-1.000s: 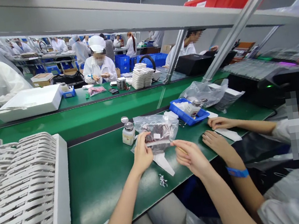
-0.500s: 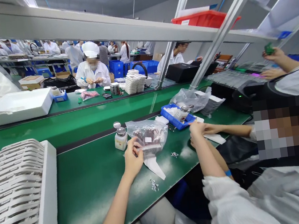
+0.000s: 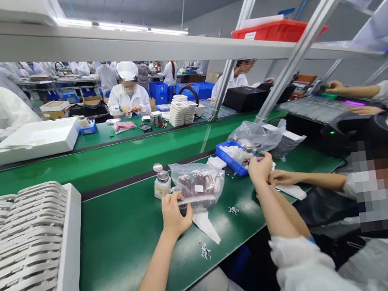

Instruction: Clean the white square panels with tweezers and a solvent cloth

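Note:
A clear plastic bag [image 3: 216, 180] with a bundle of dark red wires [image 3: 194, 179] lies on the green bench, a striped strip along its near edge. My left hand [image 3: 175, 215] curls its thumb and fingers around the left end of this strip. Close behind it stands a small bottle [image 3: 162, 184] with a metal lid flipped up. My right hand [image 3: 260, 169] is at the near right side of a blue tray [image 3: 232, 159], its fingers pinched together on something small that I cannot make out. A co-worker's hand [image 3: 281, 178] is right beside it.
Small piles of white and dark bits [image 3: 204, 250] lie near the bench edge, with a white paper strip [image 3: 208, 229] beside them. A white foam box [image 3: 73, 237] of stacked white plastic parts stands at left. A co-worker sits close on my right.
The view has shifted slightly. My left thumb and fingers have spread around the strip's end. My right hand has risen slightly beside the blue tray and turned.

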### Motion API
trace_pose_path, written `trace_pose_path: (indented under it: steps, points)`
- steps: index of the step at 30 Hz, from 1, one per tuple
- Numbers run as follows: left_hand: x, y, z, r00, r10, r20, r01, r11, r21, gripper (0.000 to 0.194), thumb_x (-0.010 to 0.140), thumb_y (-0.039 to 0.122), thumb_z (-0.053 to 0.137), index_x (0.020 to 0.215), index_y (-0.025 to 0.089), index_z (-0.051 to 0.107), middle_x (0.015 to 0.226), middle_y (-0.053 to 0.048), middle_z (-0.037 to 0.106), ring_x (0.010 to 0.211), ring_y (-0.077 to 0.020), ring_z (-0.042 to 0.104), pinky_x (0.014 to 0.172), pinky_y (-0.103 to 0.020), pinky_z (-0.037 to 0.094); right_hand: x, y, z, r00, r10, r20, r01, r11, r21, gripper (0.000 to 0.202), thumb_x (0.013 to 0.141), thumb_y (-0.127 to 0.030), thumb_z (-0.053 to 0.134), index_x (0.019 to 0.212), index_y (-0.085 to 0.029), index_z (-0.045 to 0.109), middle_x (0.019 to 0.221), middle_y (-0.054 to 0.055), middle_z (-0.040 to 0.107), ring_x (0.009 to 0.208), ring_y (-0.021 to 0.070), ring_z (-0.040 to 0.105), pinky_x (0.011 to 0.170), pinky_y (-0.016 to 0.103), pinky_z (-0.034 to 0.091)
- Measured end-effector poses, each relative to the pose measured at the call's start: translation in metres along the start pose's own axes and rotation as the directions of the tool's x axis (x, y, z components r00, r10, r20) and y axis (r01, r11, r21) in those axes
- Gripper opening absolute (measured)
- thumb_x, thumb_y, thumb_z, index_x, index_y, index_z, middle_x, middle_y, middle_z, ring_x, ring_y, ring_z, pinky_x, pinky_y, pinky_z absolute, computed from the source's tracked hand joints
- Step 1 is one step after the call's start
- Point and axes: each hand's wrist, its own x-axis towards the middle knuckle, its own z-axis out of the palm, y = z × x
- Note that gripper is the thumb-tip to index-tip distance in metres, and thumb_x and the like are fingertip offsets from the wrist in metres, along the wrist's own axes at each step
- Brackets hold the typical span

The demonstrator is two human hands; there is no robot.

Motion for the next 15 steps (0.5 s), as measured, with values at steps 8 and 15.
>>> trace_pose_path:
  steps: [8,15]
  points:
    - [-0.014,-0.003,0.004,0.983,0.186,0.014,-0.186,0.977,0.100,0.023,0.093,0.033,0.055,0.106,0.014,0.060,0.101,-0.006,0.062,0.087,-0.0165,0.061,0.078,-0.036,0.053,-0.159,-0.040,0.011,0.643,-0.667,0.375,0.577,0.745,0.335,0.049,0.073,-0.042,0.067,0.119,-0.025,0.061,0.127,0.012,0.056,0.115,0.0358,0.050,0.098,0.055,0.036]
    - [-0.028,-0.004,0.021,0.986,0.153,0.061,-0.165,0.930,0.330,0.016,0.091,0.028,0.056,0.087,0.013,0.061,0.076,-0.002,0.061,0.072,-0.0144,0.059,0.069,-0.032,0.052,-0.166,-0.005,0.033,0.327,-0.928,0.181,0.876,0.369,0.312,0.039,0.087,-0.031,0.051,0.125,-0.035,0.055,0.120,0.014,0.059,0.104,0.0412,0.055,0.081,0.062,0.040]
